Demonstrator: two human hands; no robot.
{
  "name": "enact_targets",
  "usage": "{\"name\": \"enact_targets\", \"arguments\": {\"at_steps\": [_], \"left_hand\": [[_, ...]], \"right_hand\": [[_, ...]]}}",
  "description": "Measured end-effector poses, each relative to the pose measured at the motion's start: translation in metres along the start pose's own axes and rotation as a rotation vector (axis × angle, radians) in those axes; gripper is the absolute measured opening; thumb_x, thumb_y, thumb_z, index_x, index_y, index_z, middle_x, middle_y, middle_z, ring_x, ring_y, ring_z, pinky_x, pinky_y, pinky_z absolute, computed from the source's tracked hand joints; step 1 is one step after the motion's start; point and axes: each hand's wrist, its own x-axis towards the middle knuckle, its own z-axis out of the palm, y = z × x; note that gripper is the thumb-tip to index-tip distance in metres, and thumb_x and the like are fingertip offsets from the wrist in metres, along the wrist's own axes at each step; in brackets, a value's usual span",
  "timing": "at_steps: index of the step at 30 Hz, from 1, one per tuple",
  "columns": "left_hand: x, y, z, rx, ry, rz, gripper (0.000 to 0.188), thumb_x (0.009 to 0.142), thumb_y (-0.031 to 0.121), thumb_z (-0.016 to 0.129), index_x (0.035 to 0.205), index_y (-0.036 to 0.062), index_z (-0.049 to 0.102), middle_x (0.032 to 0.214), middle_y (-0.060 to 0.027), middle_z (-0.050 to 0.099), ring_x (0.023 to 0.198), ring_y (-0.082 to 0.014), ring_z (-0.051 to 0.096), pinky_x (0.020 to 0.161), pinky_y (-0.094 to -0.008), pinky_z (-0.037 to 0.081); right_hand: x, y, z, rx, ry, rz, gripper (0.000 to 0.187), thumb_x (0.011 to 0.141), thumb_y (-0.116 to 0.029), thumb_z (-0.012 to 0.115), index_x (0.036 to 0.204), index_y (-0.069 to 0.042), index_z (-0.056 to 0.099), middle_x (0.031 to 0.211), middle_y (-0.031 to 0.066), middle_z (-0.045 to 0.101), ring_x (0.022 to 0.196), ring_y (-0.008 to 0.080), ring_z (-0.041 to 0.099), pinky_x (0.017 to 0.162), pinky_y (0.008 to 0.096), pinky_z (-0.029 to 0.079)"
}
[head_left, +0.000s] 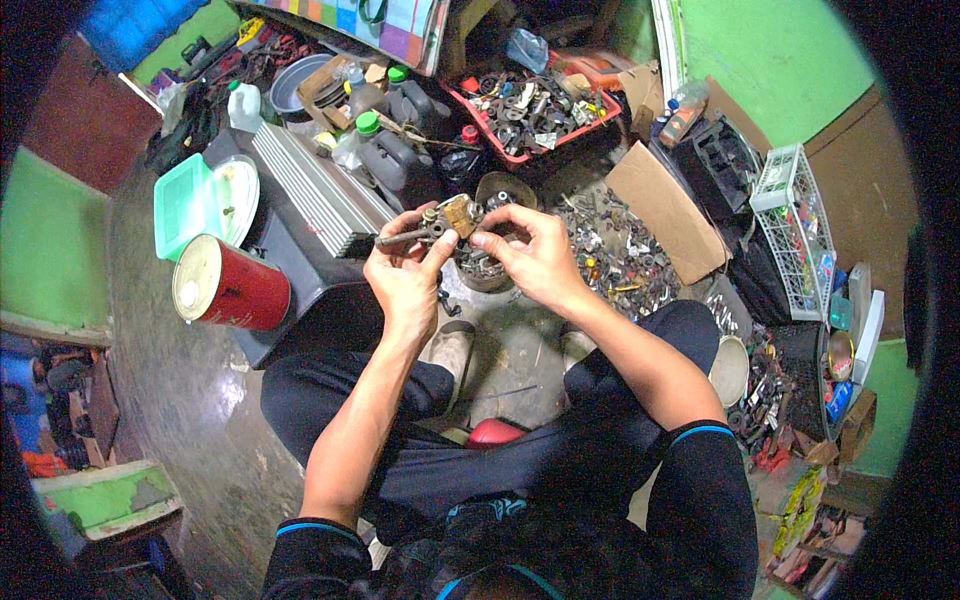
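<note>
Above the floor between my knees, my left hand (408,275) grips a small metal part (458,214) with a brass-coloured block and a grey rod sticking out to the left. I cannot make out its exact kind. My right hand (540,262) meets it from the right, thumb and bent fingers pinching at its right side. Just beneath my hands stands a round container (484,284) of metal pieces, partly hidden by them. Many small loose parts (625,250) lie spread over the floor to the right.
A red crate (520,158) heaped with metal parts stands ahead, dark jugs (395,158) beside it. At left are a red can (240,285), a teal tub (188,205) and ribbed metal panels (318,190). Cardboard (665,210) and a white plastic basket (795,235) lie right.
</note>
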Motion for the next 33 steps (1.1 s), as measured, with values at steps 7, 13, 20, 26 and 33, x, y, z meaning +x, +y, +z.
{"name": "enact_targets", "arguments": {"at_steps": [7,13,20,26,33], "left_hand": [[0.014,0.011,-0.012,-0.109,0.162,-0.138,0.045,0.079,0.000,0.073,0.118,-0.0013,0.051,0.101,-0.0069,0.061,0.077,-0.0117,0.060,0.059,-0.0220,0.047],[0.009,0.010,-0.009,-0.189,0.059,-0.277,0.042,0.082,-0.002,0.068,0.119,0.0016,0.048,0.103,-0.0083,0.061,0.086,-0.0147,0.062,0.065,-0.0251,0.052],[0.012,0.009,-0.015,-0.287,-0.007,-0.445,0.034,0.087,0.008,0.065,0.115,-0.0034,0.049,0.103,-0.0106,0.063,0.090,-0.0193,0.064,0.074,-0.0331,0.059],[0.015,0.011,-0.020,-0.244,-0.130,-0.583,0.026,0.089,0.019,0.063,0.103,-0.0023,0.061,0.094,-0.0107,0.065,0.084,-0.0171,0.065,0.070,-0.0329,0.060],[0.007,0.023,-0.005,-0.107,-0.134,-0.515,0.029,0.086,0.016,0.067,0.106,-0.0032,0.059,0.090,-0.0066,0.063,0.075,-0.0130,0.062,0.074,-0.0354,0.059]], "right_hand": [[0.021,0.005,-0.020,-0.083,0.044,0.095,0.016,0.081,-0.009,0.070,0.094,0.000,0.066,0.077,0.0089,0.067,0.067,0.0145,0.065,0.060,0.0287,0.053],[0.036,0.013,-0.024,-0.606,-0.072,0.106,0.021,0.075,-0.012,0.072,0.094,-0.005,0.070,0.079,0.0121,0.070,0.071,0.0180,0.068,0.066,0.0337,0.053],[0.031,-0.004,-0.017,-0.334,-0.012,-0.095,0.031,0.080,-0.016,0.070,0.108,-0.004,0.066,0.096,0.0152,0.068,0.081,0.0234,0.068,0.073,0.0334,0.053],[0.018,-0.028,-0.016,-0.323,-0.158,-0.465,0.030,0.081,-0.017,0.069,0.107,-0.001,0.065,0.099,0.0163,0.067,0.089,0.0257,0.067,0.078,0.0329,0.051],[0.020,-0.031,-0.030,-0.381,-0.270,-0.364,0.030,0.082,-0.027,0.069,0.099,-0.001,0.067,0.089,0.0145,0.067,0.082,0.0276,0.066,0.072,0.0349,0.051]]}}
